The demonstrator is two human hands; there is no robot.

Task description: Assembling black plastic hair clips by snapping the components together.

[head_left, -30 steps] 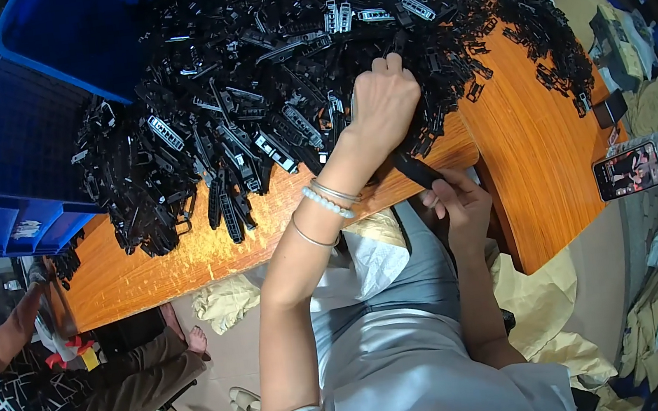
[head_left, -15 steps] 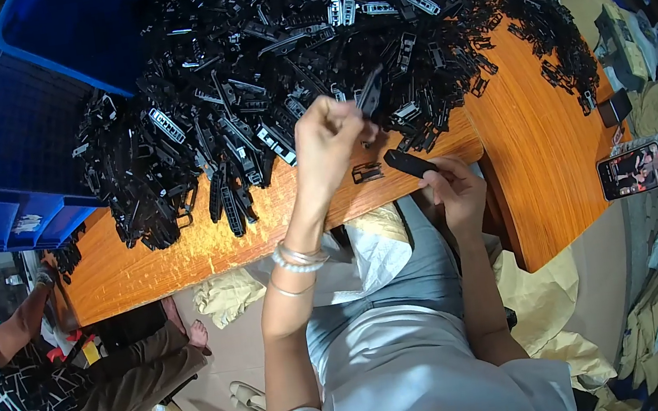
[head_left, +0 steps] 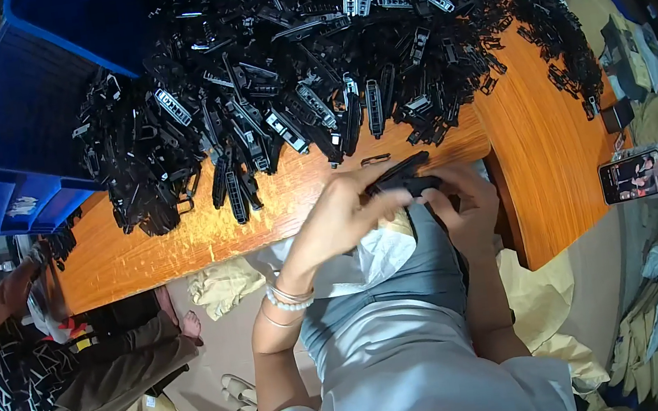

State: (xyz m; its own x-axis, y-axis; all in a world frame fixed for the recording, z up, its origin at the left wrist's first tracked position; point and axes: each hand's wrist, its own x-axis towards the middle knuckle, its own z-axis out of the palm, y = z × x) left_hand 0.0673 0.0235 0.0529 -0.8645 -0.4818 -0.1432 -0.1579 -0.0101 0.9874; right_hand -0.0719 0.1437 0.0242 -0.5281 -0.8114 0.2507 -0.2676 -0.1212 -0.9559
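Both of my hands meet just off the front edge of the table, above my lap. My left hand (head_left: 350,211), with beaded and plain bangles on the wrist, grips a long, narrow black plastic part (head_left: 401,171). My right hand (head_left: 468,200) closes around the end of a second black piece (head_left: 423,185), which touches or overlaps the first; fingers and blur hide where they meet. A small black frame-shaped piece (head_left: 375,159) lies on the wood beyond my hands. Behind it spreads a big heap of black plastic parts (head_left: 272,88), several with slotted frames.
Blue crates (head_left: 27,120) stand at the far left. On the right, the orange-brown table (head_left: 545,177) carries smaller black pieces (head_left: 548,35); a phone (head_left: 631,177) stands past its edge. Another person (head_left: 28,378) sits at the left. Crumpled paper (head_left: 228,288) lies on the floor.
My left hand has come back from the heap toward my lap with a long black part, joining my right hand. The piece in my right hand now sits against it.
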